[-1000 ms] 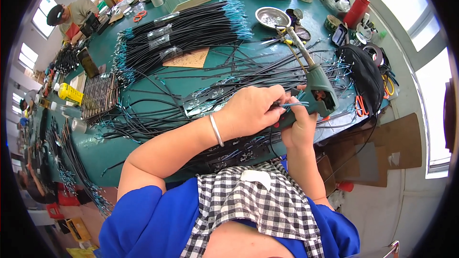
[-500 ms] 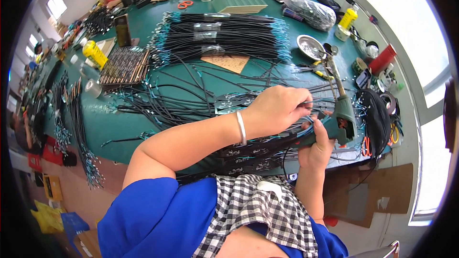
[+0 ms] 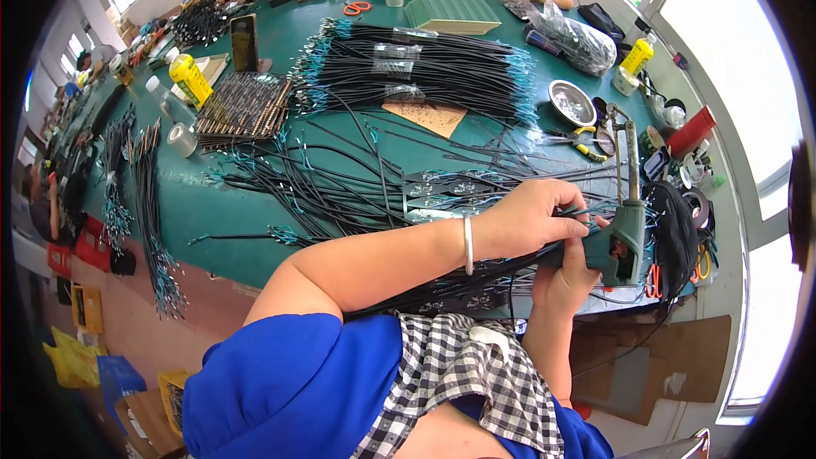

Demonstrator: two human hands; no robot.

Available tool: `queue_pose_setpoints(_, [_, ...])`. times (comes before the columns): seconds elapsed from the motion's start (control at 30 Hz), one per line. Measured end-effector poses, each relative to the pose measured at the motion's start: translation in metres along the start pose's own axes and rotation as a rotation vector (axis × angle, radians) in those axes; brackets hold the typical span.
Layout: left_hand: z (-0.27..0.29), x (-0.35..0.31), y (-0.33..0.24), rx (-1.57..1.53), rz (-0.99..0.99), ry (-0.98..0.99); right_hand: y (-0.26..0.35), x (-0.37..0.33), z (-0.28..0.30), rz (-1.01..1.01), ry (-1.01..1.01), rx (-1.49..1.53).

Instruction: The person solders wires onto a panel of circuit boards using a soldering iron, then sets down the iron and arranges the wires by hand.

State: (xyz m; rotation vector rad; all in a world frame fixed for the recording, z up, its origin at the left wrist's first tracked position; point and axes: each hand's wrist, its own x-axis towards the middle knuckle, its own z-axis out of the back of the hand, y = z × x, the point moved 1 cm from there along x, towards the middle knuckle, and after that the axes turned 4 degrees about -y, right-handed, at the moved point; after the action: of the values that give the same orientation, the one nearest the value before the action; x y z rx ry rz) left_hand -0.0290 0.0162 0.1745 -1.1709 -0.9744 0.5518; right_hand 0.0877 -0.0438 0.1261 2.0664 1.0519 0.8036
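My left hand (image 3: 537,219), with a white bracelet at the wrist, reaches across to the right side of the bench. Its thumb and fingers are pinched on thin black cables with blue-green ends. Just below, my right hand (image 3: 563,282) is closed round a bunch of black cables (image 3: 501,272), thumb up; the hands partly hide the bunch. Right beside the fingers stands a green tool (image 3: 627,242) with an open-fronted housing and an upright metal tube (image 3: 633,157). Whether either hand touches it, I cannot tell. Loose black cables (image 3: 340,191) spread to the left of my hands.
A taped stack of black cables (image 3: 425,68) lies at the back of the green bench (image 3: 183,217). Also there are a metal bowl (image 3: 573,104), pliers (image 3: 586,149), a black pouch (image 3: 671,238), a yellow bottle (image 3: 189,76) and a green tray (image 3: 450,15). Two people sit across the bench.
The view has shifted, so the bench appears moved right. My left hand has come down closer to my right thumb, and the blue-green wire ends there are more hidden.
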Motion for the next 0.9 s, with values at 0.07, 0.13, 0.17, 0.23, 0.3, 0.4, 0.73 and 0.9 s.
queue_pose_setpoints(0.07, [-0.003,0.004,0.008,-0.097,0.099,0.016,-0.004,0.003,0.004,-0.016,0.002,0.034])
queue_pose_setpoints(0.13, [-0.011,0.018,0.014,-0.219,0.270,0.042,-0.001,0.014,0.008,-0.064,-0.025,0.072])
queue_pose_setpoints(0.17, [-0.015,0.024,0.021,-0.211,0.251,0.000,-0.006,0.023,0.013,-0.030,-0.038,0.066])
queue_pose_setpoints(0.23, [-0.019,0.038,0.024,-0.429,0.324,-0.031,-0.004,0.043,0.016,-0.051,-0.106,-0.002])
queue_pose_setpoints(0.3, [-0.023,0.047,0.033,-0.450,0.364,-0.032,-0.004,0.061,0.029,0.031,-0.151,0.033])
queue_pose_setpoints(0.4, [-0.032,0.056,0.047,-0.232,0.369,0.023,0.004,0.081,0.041,-0.035,-0.107,0.113])
queue_pose_setpoints(0.73, [-0.032,0.061,0.055,0.093,0.299,0.053,-0.002,0.082,0.060,0.035,-0.014,0.048])
queue_pose_setpoints(0.9, [-0.029,0.087,0.038,-0.085,0.075,-0.057,-0.004,0.085,0.059,0.046,-0.091,0.021])
